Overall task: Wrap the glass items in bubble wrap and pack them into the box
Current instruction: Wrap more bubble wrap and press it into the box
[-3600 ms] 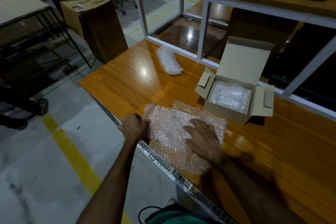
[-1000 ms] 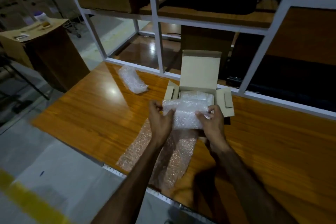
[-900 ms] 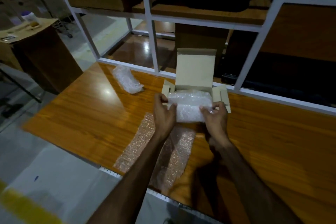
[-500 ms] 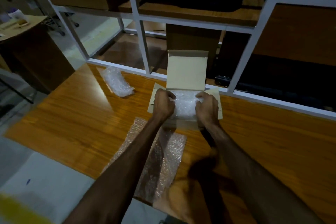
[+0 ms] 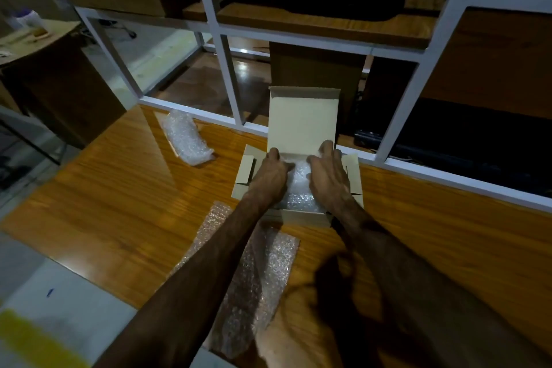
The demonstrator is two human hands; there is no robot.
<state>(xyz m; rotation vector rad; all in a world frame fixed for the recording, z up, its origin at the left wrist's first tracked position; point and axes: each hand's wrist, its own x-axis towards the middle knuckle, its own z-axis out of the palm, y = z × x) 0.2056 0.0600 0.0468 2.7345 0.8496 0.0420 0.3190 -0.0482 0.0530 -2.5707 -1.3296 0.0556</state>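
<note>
While a dim grey concrete floor (image 5: 74,284) with a yellow stripe shows at far left, the glossy orange wood-grain tabletop (image 5: 113,203) carries a clear bubble-wrapped bundle (image 5: 186,139) near its back edge. A flat bubble wrap sheet (image 5: 263,272) lies by the front edge. Further right, the left hand (image 5: 268,178) and right hand (image 5: 328,178), fingers extended, press a wrapped bundle (image 5: 300,188) into the open tan cardboard box (image 5: 303,119). White metal shelving (image 5: 418,75) stands behind.

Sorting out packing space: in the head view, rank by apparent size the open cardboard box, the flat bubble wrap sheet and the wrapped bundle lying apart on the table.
1. flat bubble wrap sheet, though nearer the camera and partly hidden
2. cardboard box
3. wrapped bundle
</note>
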